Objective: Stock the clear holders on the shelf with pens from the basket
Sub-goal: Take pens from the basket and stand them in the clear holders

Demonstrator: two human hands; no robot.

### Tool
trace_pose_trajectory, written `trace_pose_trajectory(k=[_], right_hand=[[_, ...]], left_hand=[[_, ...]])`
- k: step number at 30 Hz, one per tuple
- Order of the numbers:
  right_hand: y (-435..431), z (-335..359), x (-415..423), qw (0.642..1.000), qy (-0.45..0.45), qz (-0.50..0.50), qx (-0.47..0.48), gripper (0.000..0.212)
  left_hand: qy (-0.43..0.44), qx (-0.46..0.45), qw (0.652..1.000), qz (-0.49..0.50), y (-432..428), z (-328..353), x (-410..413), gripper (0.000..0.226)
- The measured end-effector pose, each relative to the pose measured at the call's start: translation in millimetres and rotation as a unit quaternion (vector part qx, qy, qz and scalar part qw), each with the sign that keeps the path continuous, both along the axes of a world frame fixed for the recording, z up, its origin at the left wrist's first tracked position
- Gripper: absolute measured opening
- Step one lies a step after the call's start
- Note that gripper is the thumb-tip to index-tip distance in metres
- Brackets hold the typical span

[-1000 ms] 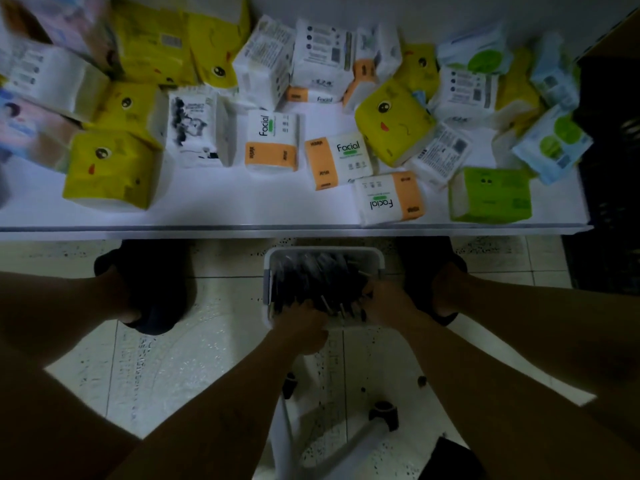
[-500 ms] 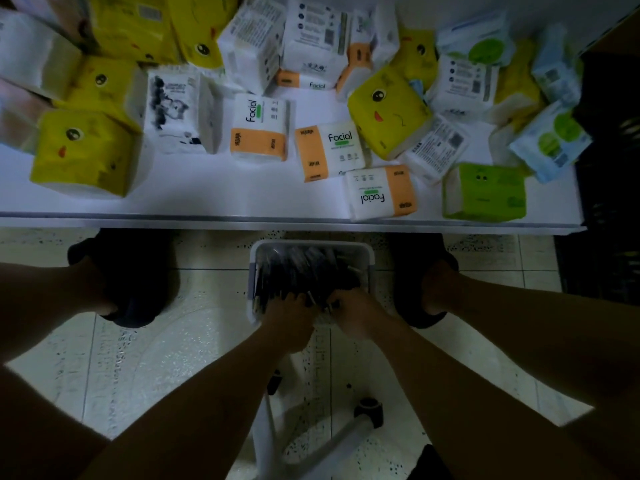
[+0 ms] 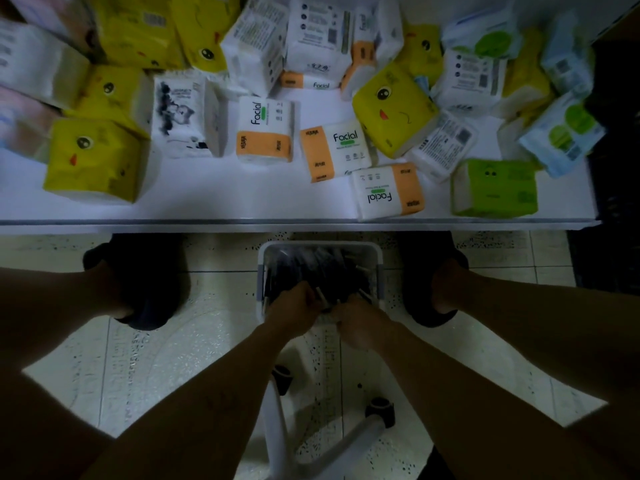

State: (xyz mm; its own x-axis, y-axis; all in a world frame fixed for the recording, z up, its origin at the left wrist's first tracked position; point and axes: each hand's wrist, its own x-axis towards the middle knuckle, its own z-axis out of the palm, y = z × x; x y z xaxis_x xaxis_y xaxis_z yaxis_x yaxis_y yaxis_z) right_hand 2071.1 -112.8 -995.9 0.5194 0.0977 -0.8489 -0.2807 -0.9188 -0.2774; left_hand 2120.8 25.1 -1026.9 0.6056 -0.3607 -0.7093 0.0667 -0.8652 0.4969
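At the near edge of the white basket (image 3: 380,271), the left hand (image 3: 293,308) curls round dark pens (image 3: 323,268), apparently gathering a bunch for stocking, while the right hand (image 3: 358,322) has a grip I cannot tell.

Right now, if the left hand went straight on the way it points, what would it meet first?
The left hand would likely meet the dark pens piled in the white basket first; depth is unclear in this dim view.

L hand (image 3: 294,306) & R hand (image 3: 360,322) nearly touching, forearms converging, grip unclear
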Motion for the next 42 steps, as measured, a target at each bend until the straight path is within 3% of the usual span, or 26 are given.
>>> trace_pose_trajectory(k=[9, 14, 21, 24, 29, 35, 42], right_hand=[[13, -1, -6, 0.986, 0.008, 0.128, -0.106, 0.055], [26, -5, -5, 0.970, 0.016, 0.183, -0.157, 0.053], [15, 1, 13, 0.992, -0.074, -0.006, -0.102, 0.026], [9, 17, 25, 0.989, -0.111, -0.037, -0.095, 0.012], [8, 46, 29, 0.973, -0.186, -0.109, -0.087, 0.013], [7, 74, 16, 0.941, -0.216, -0.247, -0.089, 0.013], [0, 114, 12, 0.898, -0.193, -0.392, 0.053, 0.026]], left_hand=[[0.036, -0.070, 0.978, 0.192, 6, 15, 4, 0.021], [0.013, -0.061, 0.973, 0.224, 13, 22, 15, 0.027], [0.035, -0.026, 0.969, 0.242, 22, 27, 12, 0.032], [0.033, -0.035, 0.969, 0.244, 24, 41, 13, 0.033], [0.019, -0.033, 0.976, 0.215, 28, 70, 14, 0.028], [0.075, -0.104, 0.963, 0.237, 39, 106, 4, 0.016], [0.038, -0.173, 0.955, 0.238, 42, 142, -7, 0.030]])
